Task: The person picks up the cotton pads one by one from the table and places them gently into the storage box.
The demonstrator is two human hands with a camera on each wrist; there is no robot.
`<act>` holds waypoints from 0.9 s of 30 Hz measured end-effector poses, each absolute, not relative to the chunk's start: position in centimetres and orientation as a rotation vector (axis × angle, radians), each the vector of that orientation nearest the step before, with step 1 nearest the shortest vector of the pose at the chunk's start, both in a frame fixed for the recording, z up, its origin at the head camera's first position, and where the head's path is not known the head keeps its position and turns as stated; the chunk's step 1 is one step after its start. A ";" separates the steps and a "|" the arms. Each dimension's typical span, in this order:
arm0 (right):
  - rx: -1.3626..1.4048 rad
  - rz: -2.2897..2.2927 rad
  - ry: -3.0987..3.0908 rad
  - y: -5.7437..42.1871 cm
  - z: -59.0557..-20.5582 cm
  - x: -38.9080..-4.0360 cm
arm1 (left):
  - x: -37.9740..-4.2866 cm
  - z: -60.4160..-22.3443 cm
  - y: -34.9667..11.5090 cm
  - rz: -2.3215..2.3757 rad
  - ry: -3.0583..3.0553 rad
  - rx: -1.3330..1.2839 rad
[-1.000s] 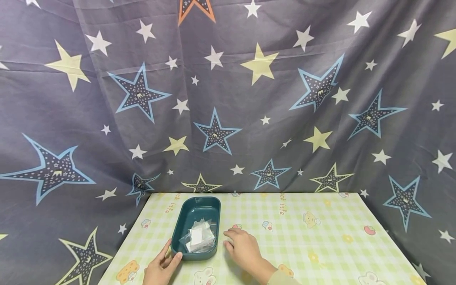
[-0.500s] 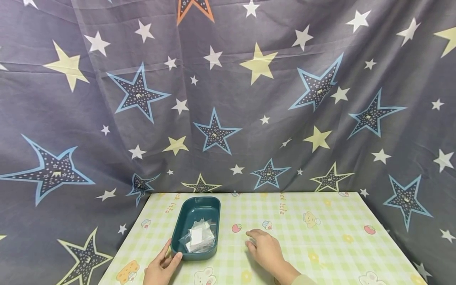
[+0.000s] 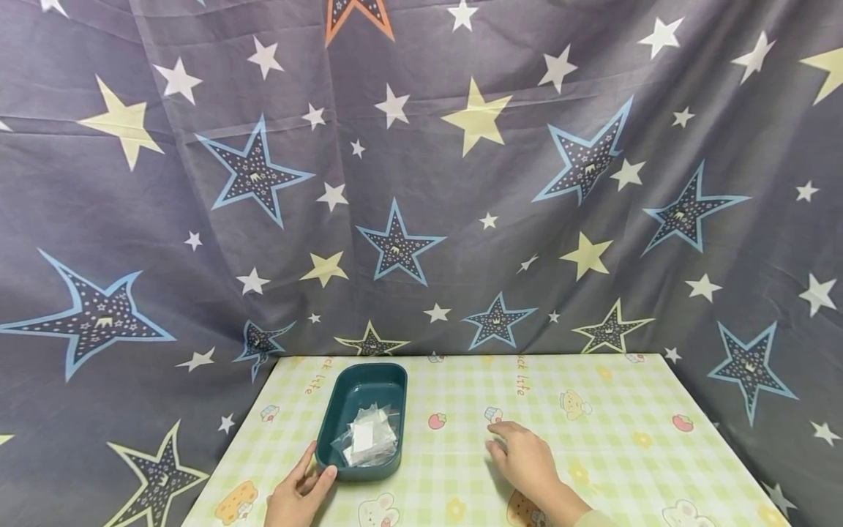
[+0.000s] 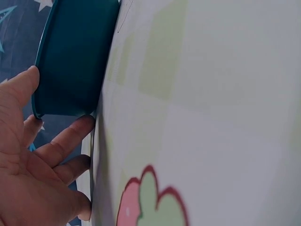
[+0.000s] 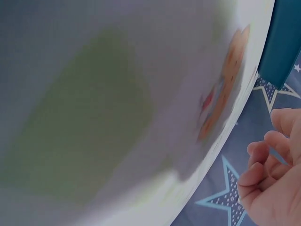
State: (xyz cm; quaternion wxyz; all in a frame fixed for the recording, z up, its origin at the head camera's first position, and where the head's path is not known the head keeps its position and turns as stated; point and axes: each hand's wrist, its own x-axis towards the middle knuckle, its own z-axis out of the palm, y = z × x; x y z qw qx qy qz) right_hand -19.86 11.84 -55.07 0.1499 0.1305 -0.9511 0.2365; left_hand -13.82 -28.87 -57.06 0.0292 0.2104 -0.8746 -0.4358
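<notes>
left hand [image 3: 299, 492] steadies teal oblong plastic tray [image 3: 342, 462], thumb on rim | clear plastic packets [image 3: 369, 439] all inside | right hand [image 3: 523, 461] empty, fingers loose, on checked tablecloth [image 3: 593, 410]

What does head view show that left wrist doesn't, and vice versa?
Head only: the clear packets lying inside the teal tray, the right hand resting on the checked tablecloth apart from the tray, and the star curtain behind.
Left wrist only: the tray's outer wall up close, with a fingertip touching its lower edge.
Both: the left hand holding the tray's near corner, thumb on the rim.
</notes>
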 end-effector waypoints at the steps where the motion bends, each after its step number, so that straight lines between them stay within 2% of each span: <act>1: 0.363 0.682 -2.736 12.2 -55.0 -19.9 | -13.9 -57.0 -28.9 -1.345 -2.701 0.646; 27: 0.223 0.568 -2.844 21.6 -54.4 -19.7 | -14.2 -56.9 -29.2 -1.310 -2.760 0.630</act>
